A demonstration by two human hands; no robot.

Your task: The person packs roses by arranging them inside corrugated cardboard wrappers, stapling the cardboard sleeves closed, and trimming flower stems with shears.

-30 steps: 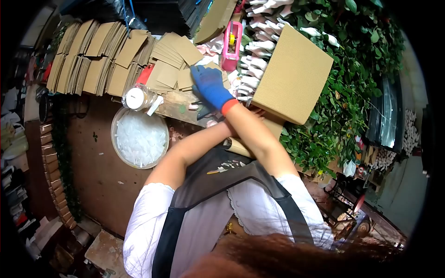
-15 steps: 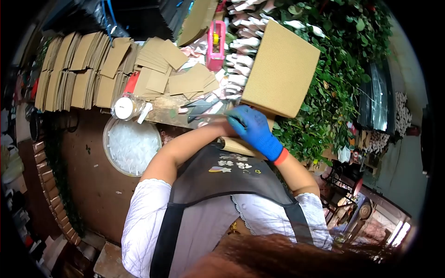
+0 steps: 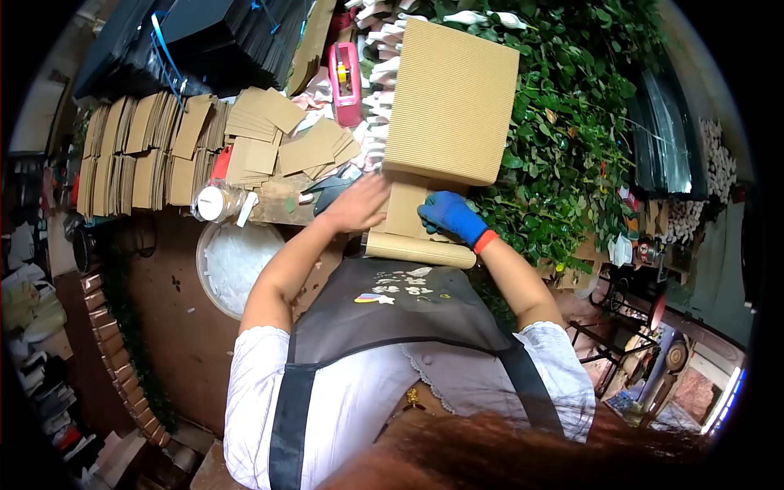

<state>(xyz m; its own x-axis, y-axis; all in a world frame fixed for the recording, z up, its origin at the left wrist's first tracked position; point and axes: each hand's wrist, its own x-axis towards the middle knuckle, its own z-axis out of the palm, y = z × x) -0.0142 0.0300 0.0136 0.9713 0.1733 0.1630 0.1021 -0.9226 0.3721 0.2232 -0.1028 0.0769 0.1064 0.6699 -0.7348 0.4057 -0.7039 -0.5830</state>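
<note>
My left hand (image 3: pixel 366 202) is bare and slightly blurred, its fingers stretched out at the left edge of a brown cardboard sheet (image 3: pixel 402 211). Dark-handled scissors (image 3: pixel 333 189) lie just beyond it on the bench. My right hand (image 3: pixel 454 217), in a blue glove with an orange cuff, rests over the sheet with its fingers curled in. What those fingers hold, if anything, is hidden. The sheet's near end rolls into a corrugated edge (image 3: pixel 420 250) against my apron. Behind both hands stands a large corrugated cardboard piece (image 3: pixel 453 102).
Green leafy stems (image 3: pixel 563 155) pile up on the right, with white-wrapped flower heads beside the cardboard. A pink tape dispenser (image 3: pixel 345 90), cut cardboard pieces (image 3: pixel 314 147), stacked cardboard (image 3: pixel 147 126) and a clear jar (image 3: pixel 216 204) are on the bench. Below sits a tub of white pieces (image 3: pixel 237 265).
My hands were together, the glove over the bare hand; now they are apart. My left hand moved left, my right hand slightly down and right. The view has shifted.
</note>
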